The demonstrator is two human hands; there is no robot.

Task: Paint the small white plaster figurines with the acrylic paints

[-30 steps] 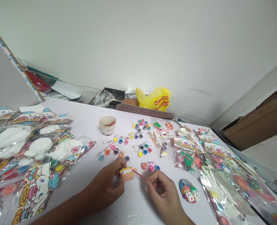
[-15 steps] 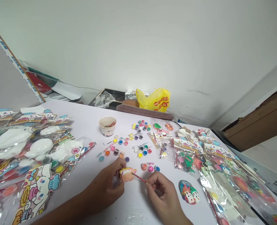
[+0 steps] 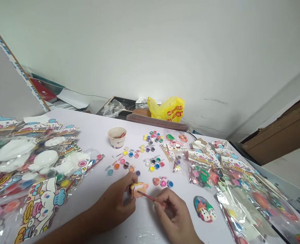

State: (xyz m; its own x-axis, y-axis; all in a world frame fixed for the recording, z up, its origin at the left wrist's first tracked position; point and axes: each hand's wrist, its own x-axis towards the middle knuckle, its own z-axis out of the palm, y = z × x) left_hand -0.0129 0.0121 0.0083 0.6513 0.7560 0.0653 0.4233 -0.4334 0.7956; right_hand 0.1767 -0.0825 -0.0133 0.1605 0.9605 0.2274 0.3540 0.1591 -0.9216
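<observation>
Between its thumb and fingers, my left hand [image 3: 121, 196] grips a small painted figure [image 3: 140, 189] in yellow, white and orange. A thin red paintbrush [image 3: 148, 196] is pinched in my right hand [image 3: 171, 211], its tip touching the figure's orange part. Small paint pots lie beyond my hands; an orange, pink and blue set [image 3: 163, 182] is closest to my right hand. A paper cup [image 3: 116, 137] holding brushes stands farther back. Right of my right hand lies a round painted piece [image 3: 205, 209] in red, blue, green and white.
Bagged white shapes with cartoon cards [image 3: 42, 206] cover the left of the white table [image 3: 89, 135]. More clear bags of craft kits [image 3: 238, 189] lie on the right. A yellow plastic bag [image 3: 167, 109] sits behind the table's far edge, by the wall.
My right hand has shifted slightly left with the brush, whose tip now rests farther left on the figure. My left hand keeps its hold, almost unmoved.
</observation>
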